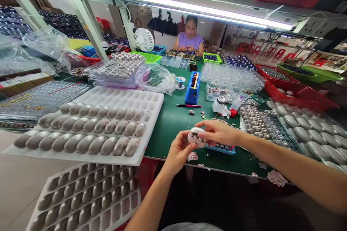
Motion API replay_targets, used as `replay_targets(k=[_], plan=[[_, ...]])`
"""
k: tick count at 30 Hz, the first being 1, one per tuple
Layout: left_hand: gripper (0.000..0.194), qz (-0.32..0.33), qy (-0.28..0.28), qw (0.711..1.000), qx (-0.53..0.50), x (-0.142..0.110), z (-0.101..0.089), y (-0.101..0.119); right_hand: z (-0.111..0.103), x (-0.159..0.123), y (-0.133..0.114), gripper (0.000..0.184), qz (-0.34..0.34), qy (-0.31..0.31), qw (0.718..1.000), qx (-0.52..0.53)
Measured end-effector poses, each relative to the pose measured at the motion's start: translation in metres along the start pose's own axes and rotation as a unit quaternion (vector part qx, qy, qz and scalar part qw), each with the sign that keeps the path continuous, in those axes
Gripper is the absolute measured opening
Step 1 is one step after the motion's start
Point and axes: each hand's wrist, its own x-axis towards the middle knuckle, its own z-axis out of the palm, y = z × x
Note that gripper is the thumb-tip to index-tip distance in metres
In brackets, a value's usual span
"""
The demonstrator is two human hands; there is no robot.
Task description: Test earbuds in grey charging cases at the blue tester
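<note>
Green tabletop (168, 115): bare strip between white tray (150, 122) and left hand (177, 151); ahead, pen (188, 105) and blue holder (192, 95) block passage; rightward, white bottle (217, 106) obstructs.

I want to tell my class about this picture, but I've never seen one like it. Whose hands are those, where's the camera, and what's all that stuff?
There's no robot here, just a person's two bare hands. The camera is on that person's head, looking forward and down, so you see roughly what they see.

The left hand holds a pale, rounded thing, and the fingers of the right hand touch its upper part. I can't tell exactly what it is.

On the green table are a pink-and-black pen, a blue dispenser and a white tray with rows of rounded grey pieces. Across the table sits another person in a purple top.
</note>
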Motion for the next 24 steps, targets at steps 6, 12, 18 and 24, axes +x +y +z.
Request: replay_targets(k=[6, 12, 18, 24], plan=[[0.035, -0.013, 0.035, 0.999, 0.01, -0.001, 0.001, -0.002, -0.024, -0.004, 0.011, 0.037, -0.056, 0.185, 0.974, -0.116], [0.037, -0.019, 0.079, 0.997, 0.003, -0.002, 0.001, -0.002, -0.031, -0.045, 0.023, 0.017, -0.071, 0.297, 0.895, -0.326], [0.037, -0.041, 0.064, 0.997, -0.008, -0.001, 0.002, 0.0, 0.04, -0.1, 0.054, 0.028, -0.091, 0.312, 0.817, -0.477], [0.04, -0.062, 0.028, 0.998, 0.01, -0.001, 0.002, 0.003, 0.068, -0.108, 0.069, 0.033, -0.093, 0.34, 0.794, -0.496]])
